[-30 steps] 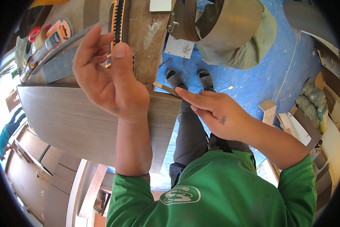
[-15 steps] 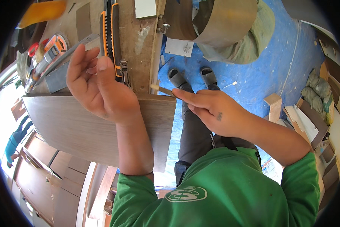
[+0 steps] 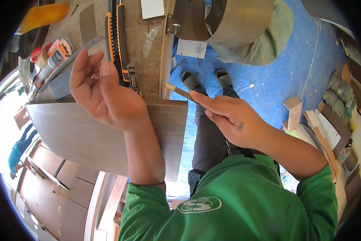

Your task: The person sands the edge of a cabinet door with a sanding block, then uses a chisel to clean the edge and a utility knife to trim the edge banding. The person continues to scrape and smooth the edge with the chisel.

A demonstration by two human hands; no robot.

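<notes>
My left hand [image 3: 108, 92] is raised palm up over a wood-grain panel [image 3: 84, 132], fingers loosely curled and apart, holding nothing I can see. Just beyond it on the wooden bench [image 3: 150, 60] lie an orange-and-black utility knife [image 3: 114, 38], a small metal part [image 3: 132, 76], a long metal blade or ruler [image 3: 86, 44] and several orange-and-grey tools [image 3: 56, 56]. My right hand [image 3: 228, 120] pinches a thin dark stick with a pale tip [image 3: 179, 92], level with the panel's right corner, the tip pointing up and left.
A curved brown piece [image 3: 240, 22] rests on pale fabric [image 3: 264, 52] beyond the bench. Blue sheeting [image 3: 296, 68] covers the floor under my sandalled feet. Board offcuts [image 3: 329, 128] and bundled fabric [image 3: 335, 100] lie at the right. A person in teal [image 3: 18, 148] is at the far left.
My left hand has lowered and shifted slightly left since a second ago. My right hand has moved a little right with the stick, whose tip has risen slightly. The view has also shifted.
</notes>
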